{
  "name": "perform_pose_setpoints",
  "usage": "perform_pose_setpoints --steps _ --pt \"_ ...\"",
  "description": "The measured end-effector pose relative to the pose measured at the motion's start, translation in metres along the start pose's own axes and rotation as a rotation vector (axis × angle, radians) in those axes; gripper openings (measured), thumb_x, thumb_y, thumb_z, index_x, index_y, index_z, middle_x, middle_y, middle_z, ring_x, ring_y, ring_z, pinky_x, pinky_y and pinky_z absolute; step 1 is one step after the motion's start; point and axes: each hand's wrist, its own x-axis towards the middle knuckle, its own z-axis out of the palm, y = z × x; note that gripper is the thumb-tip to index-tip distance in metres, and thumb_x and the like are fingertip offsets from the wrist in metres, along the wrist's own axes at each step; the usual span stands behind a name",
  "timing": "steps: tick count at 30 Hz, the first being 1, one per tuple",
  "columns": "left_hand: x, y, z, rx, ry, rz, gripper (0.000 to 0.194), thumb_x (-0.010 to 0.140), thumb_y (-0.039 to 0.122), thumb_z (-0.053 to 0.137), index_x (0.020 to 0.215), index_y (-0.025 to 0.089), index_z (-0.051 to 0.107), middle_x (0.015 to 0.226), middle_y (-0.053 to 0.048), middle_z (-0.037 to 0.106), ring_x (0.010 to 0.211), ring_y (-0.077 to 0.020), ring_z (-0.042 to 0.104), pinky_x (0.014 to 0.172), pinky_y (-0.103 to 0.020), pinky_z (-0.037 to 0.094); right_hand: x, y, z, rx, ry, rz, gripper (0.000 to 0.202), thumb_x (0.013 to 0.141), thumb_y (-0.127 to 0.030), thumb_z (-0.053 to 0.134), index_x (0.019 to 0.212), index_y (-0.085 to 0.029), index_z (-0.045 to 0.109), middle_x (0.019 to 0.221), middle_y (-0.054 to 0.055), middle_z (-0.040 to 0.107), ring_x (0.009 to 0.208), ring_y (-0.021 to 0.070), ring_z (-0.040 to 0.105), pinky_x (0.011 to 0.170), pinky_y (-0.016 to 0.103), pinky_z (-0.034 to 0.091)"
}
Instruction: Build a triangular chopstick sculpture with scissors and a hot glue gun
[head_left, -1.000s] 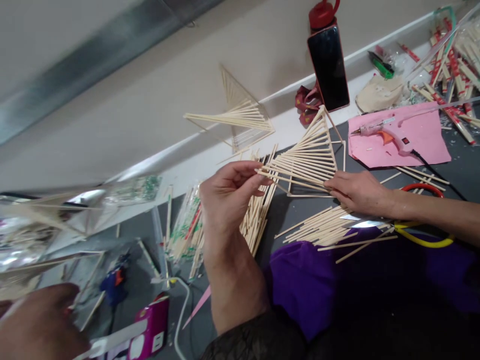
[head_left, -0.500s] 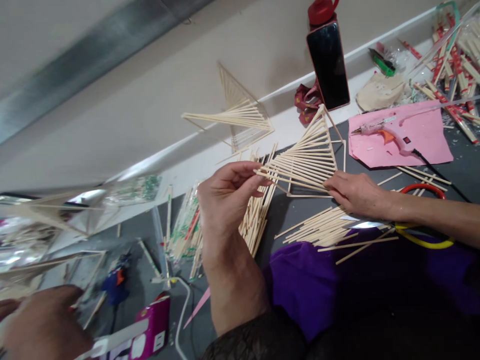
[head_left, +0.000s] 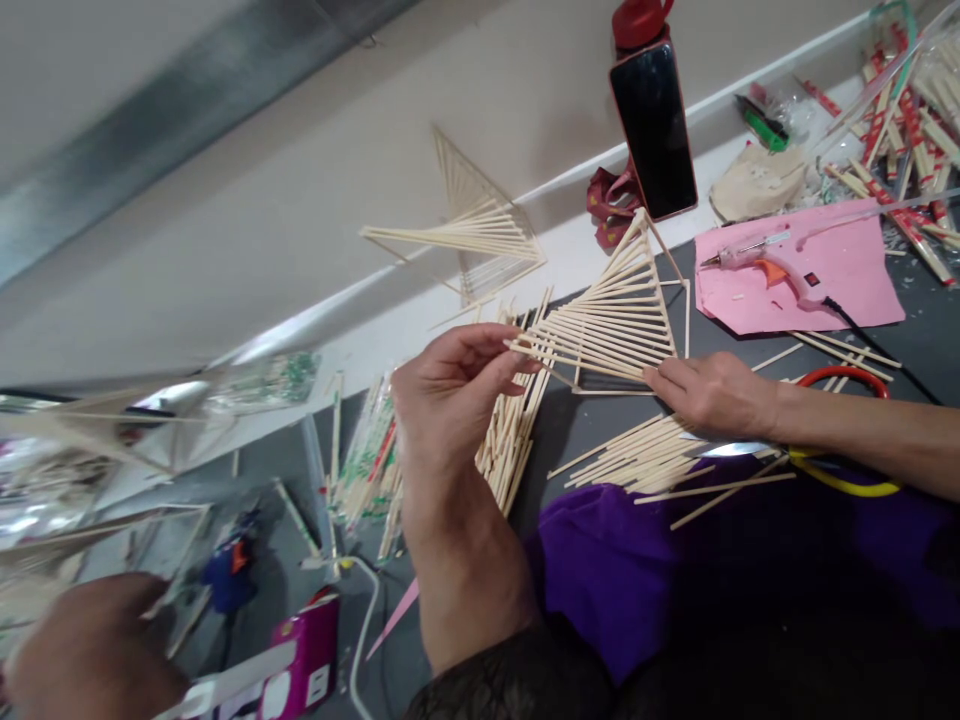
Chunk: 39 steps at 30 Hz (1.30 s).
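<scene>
A fan-shaped frame of thin wooden sticks (head_left: 615, 320) stands over the grey table. Its left tip, where the stick ends gather, is pinched between the thumb and fingers of my left hand (head_left: 469, 385). My right hand (head_left: 712, 390) has its fingers closed on the lower right corner of the same frame. Below the frame lies a loose spread of sticks (head_left: 637, 455), next to purple cloth (head_left: 607, 560). A thick bundle of sticks (head_left: 514, 440) lies just right of my left wrist, partly hidden by it.
A glue gun (head_left: 787, 270) rests on pink paper (head_left: 847, 240). Scissors (head_left: 844, 378) lie partly under my right forearm. A phone (head_left: 655, 130) leans on a red-capped bottle (head_left: 637, 22). Another stick frame (head_left: 487, 235) stands by the wall. Another person's hand (head_left: 94, 645) is at lower left.
My right hand has shifted very slightly down and left at the frame's corner. My left hand keeps its pinch. The other person's hand has moved a little.
</scene>
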Motion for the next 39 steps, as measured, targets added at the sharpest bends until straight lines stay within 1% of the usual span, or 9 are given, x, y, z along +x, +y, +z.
perform_pose_setpoints --steps 4,7,12,17,21,24,28,33,39 --pt "0.000 0.000 0.000 0.008 0.000 0.002 0.015 0.067 0.021 0.074 0.082 0.019 0.071 0.068 0.000 0.071 0.060 -0.0135 0.071 0.045 -0.018 0.053 -0.003 -0.002 0.005 -0.085 0.066 -0.054 0.031 0.096 -0.007 0.030 0.106 -0.009 0.059 0.083 0.010 0.064 0.066 0.0174 0.056 0.049 0.031 0.021" --pt "-0.001 0.000 0.000 0.019 0.000 -0.006 0.015 0.068 0.021 0.074 0.082 0.020 0.071 0.069 0.000 0.071 0.062 -0.0139 0.071 0.046 -0.019 0.053 -0.005 -0.005 0.008 -0.143 0.109 -0.064 0.030 0.096 -0.005 0.030 0.104 -0.008 0.059 0.083 0.010 0.064 0.064 0.0159 0.054 0.048 0.031 0.021" --pt "-0.001 0.001 0.000 0.006 0.001 -0.007 0.013 0.068 0.019 0.075 0.081 0.022 0.071 0.072 0.000 0.072 0.062 -0.0132 0.071 0.046 -0.019 0.053 -0.007 -0.008 0.012 -0.213 0.174 -0.077 0.031 0.096 -0.004 0.029 0.103 -0.008 0.060 0.080 0.009 0.063 0.065 0.0163 0.054 0.047 0.032 0.020" --pt "0.000 0.000 -0.001 -0.016 -0.008 -0.013 0.014 0.068 0.017 0.075 0.080 0.022 0.071 0.070 0.002 0.072 0.061 -0.0129 0.071 0.044 -0.020 0.053 -0.009 -0.010 0.011 -0.182 0.161 -0.059 0.033 0.096 -0.001 0.029 0.104 -0.007 0.060 0.081 0.010 0.063 0.065 0.0157 0.054 0.046 0.031 0.021" --pt "0.000 0.000 0.000 -0.021 0.000 -0.024 0.015 0.067 0.016 0.075 0.080 0.022 0.071 0.070 0.002 0.072 0.061 -0.0130 0.071 0.044 -0.020 0.053 -0.010 -0.011 0.007 -0.200 0.105 -0.056 0.035 0.095 0.000 0.027 0.106 -0.006 0.059 0.086 0.012 0.065 0.066 0.0165 0.056 0.047 0.031 0.022" --pt "0.000 0.000 0.000 -0.035 -0.001 -0.027 0.015 0.067 0.016 0.075 0.080 0.022 0.072 0.069 0.002 0.072 0.061 -0.0122 0.070 0.044 -0.019 0.053 -0.012 -0.010 0.007 -0.190 0.085 -0.057 0.036 0.096 0.000 0.025 0.107 -0.006 0.059 0.085 0.011 0.065 0.068 0.0170 0.056 0.048 0.031 0.023" --pt "0.000 0.001 0.000 -0.041 -0.005 -0.020 0.015 0.067 0.016 0.075 0.081 0.022 0.072 0.069 0.002 0.072 0.061 -0.0120 0.070 0.044 -0.019 0.053 -0.014 -0.009 0.010 -0.166 0.087 -0.056 0.036 0.096 -0.001 0.026 0.107 -0.007 0.059 0.085 0.011 0.066 0.067 0.0171 0.056 0.049 0.031 0.024" --pt "0.000 -0.001 0.000 -0.041 -0.007 -0.002 0.014 0.068 0.015 0.074 0.080 0.022 0.072 0.069 0.002 0.072 0.060 -0.0114 0.070 0.043 -0.018 0.052 -0.015 -0.008 0.011 -0.135 0.123 -0.072 0.033 0.096 -0.001 0.027 0.104 -0.008 0.059 0.085 0.012 0.066 0.066 0.0164 0.054 0.049 0.031 0.024" --pt "-0.001 0.001 0.001 -0.020 0.003 -0.022 0.014 0.068 0.016 0.075 0.079 0.023 0.072 0.069 0.003 0.072 0.061 -0.0123 0.070 0.043 -0.020 0.053 -0.013 -0.009 0.011 -0.171 0.114 -0.075 0.034 0.097 -0.002 0.027 0.104 -0.008 0.059 0.084 0.011 0.065 0.066 0.0162 0.055 0.048 0.032 0.022"
